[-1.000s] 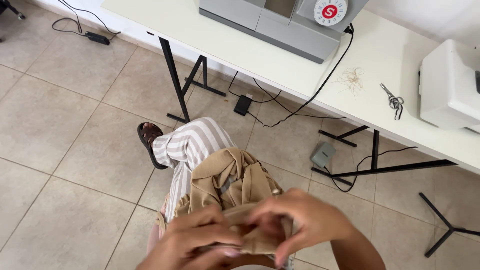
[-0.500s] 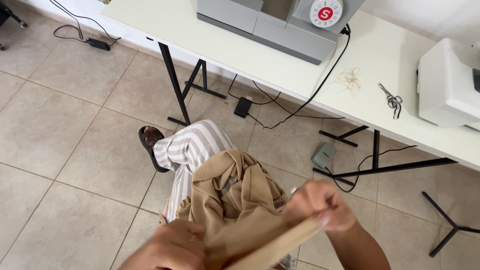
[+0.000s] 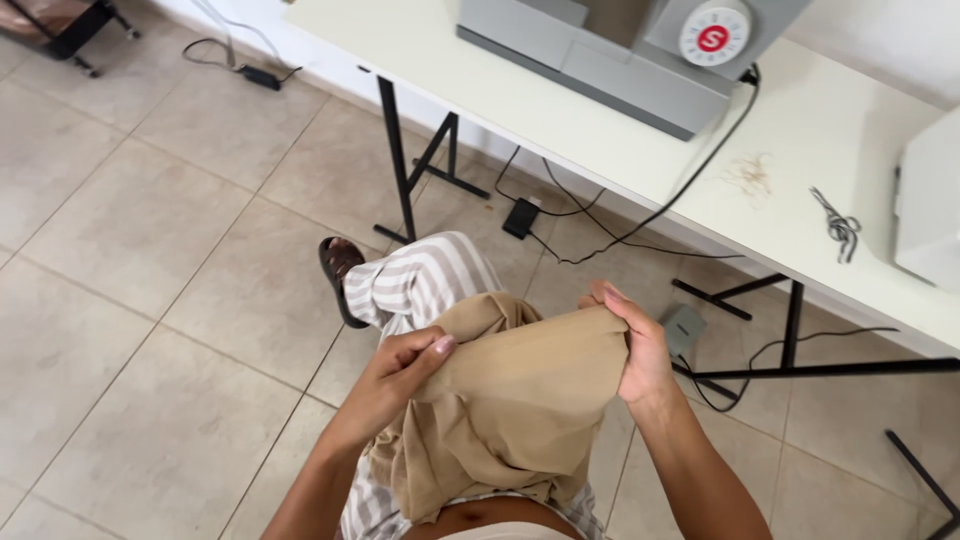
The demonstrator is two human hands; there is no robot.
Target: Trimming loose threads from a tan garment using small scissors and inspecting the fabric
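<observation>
- Tan fabric (image 3: 520, 400) lies bunched over the seated person's lap, stretched taut along its top edge between both hands.
- Left hand (image 3: 400, 375) is closed on the fabric's left end, thumb on top, fingers curled beneath.
- Right hand (image 3: 635, 345) is clamped on the fabric's right corner, just beyond the lap.
- Striped trousers (image 3: 425, 280) show past the fabric (sandalled foot (image 3: 338, 270) at the far end).
- Beyond the fabric stands a white table (image 3: 560, 120) carrying a grey sewing machine (image 3: 620, 60) and small scissors (image 3: 838, 225).
- Grey foot pedal (image 3: 685, 325) sits on the tile floor (image 3: 150, 250) just right of the fabric.
</observation>
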